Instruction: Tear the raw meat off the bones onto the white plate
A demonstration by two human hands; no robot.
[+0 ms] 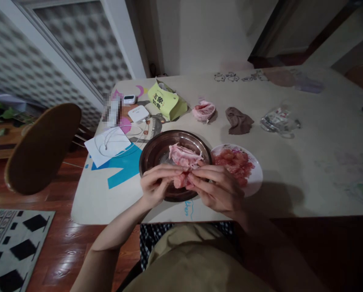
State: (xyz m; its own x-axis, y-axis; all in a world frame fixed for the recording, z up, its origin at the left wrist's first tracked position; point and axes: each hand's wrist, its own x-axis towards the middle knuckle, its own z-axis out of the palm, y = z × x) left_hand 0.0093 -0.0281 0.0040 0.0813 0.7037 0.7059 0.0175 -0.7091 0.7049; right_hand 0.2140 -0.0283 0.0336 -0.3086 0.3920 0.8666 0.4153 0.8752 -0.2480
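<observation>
My left hand (157,181) and my right hand (216,185) meet over the front of a dark metal bowl (145,148). Between them, the fingers of both pinch a segment of red pomelo (180,180) from either side. Inside the bowl, just beyond my fingertips, lies a pink-white pomelo piece with pith and membrane (184,155). To the right, partly behind my right hand, is a white plate (257,178) heaped with peeled red pomelo flesh (234,164). Another pomelo chunk (204,111) rests on the table behind the bowl.
A brown cloth (238,121) and a clear glass mug (280,121) stand behind the plate. A green-yellow paper bag (166,99), a white box-shaped device (139,114), a cable and a white sheet (96,150) occupy the table's left side. A wooden chair (43,148) is left of the table.
</observation>
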